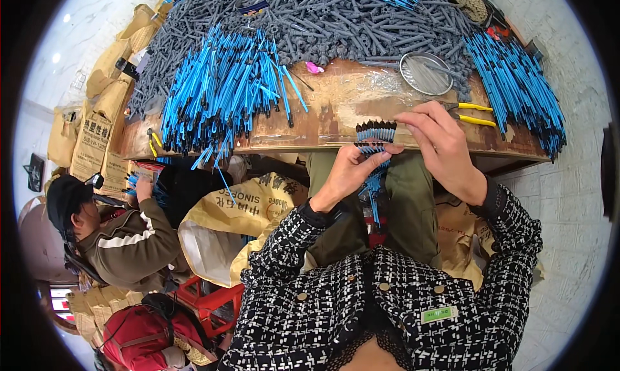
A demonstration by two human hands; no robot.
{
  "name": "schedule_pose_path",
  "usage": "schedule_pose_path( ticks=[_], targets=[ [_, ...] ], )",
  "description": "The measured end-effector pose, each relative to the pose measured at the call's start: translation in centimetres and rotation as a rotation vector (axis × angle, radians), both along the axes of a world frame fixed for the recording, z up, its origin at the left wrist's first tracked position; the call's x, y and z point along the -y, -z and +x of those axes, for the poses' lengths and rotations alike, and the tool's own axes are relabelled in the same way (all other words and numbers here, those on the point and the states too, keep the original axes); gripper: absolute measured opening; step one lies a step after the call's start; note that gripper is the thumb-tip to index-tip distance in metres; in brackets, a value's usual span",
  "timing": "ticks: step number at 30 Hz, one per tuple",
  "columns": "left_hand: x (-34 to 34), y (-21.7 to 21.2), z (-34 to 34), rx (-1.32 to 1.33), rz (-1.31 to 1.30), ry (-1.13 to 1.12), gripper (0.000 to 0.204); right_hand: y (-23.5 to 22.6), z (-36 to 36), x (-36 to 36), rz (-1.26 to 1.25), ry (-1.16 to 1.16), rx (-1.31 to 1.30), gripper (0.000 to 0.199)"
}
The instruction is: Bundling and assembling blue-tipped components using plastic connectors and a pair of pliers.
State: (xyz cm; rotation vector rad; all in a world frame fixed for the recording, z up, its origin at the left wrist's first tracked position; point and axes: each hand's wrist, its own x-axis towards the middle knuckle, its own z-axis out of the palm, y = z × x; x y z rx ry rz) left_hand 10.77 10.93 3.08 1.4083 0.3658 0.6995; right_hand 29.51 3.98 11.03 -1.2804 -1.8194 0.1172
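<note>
My left hand (349,176), near the table's front edge, is closed around a bundle of thin blue rods with black tips (376,134). Their upper ends fan out in a neat row above my thumb, and the lower ends hang down between my knees. At the right end of that row, my right hand (447,150) has thumb and fingertips pinched together against the outermost black tip. What sits between those fingertips is too small to make out.
Heaps of black-tipped blue rods (210,96) and grey ribbed plastic plugs (310,25) cover much of the wooden table (349,93). Yellow-handled pliers (475,120) lie by a round, rimmed dish (426,74). A woven sack (258,200) stands left of my knees, near a co-worker (129,242).
</note>
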Motion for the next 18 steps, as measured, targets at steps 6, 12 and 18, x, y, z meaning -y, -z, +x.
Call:
schedule_pose_path(
  ticks=[6,12,18],
  targets=[
    [-0.12,0.07,-0.06,-0.014,0.006,0.011,0.017,0.22,0.30,-0.18,-0.042,-0.025,-0.069,0.020],
    [-0.11,-0.11,0.01,-0.040,-0.014,0.035,0.017,0.79,0.46,-0.51,-0.041,-0.050,-0.090,0.020],
    [-0.17,0.21,0.00,-0.012,-0.010,0.037,0.021,0.54,-0.36,-0.48,0.091,-0.024,0.069,0.021]
  ],
)
